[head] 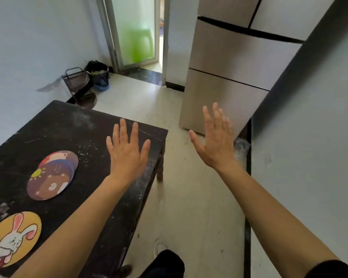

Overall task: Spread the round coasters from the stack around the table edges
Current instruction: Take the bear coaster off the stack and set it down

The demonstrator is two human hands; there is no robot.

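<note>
A loose stack of round coasters (52, 175) lies on the black table (68, 129), fanned slightly; the top one is brown with a bear and a small sun. A single yellow coaster with a white rabbit (12, 239) lies flat near the table's front left. My left hand (127, 151) hovers over the table's right part, fingers apart, holding nothing, to the right of the stack. My right hand (213, 139) is raised past the table's right edge, above the floor, fingers spread and empty.
A tall beige fridge (229, 77) stands at the right, beside a grey wall (309, 137). A dark wire basket (76, 81) and a bin (98, 75) sit in the far corner by a glass door (137, 31). Pale floor runs along the table's right side.
</note>
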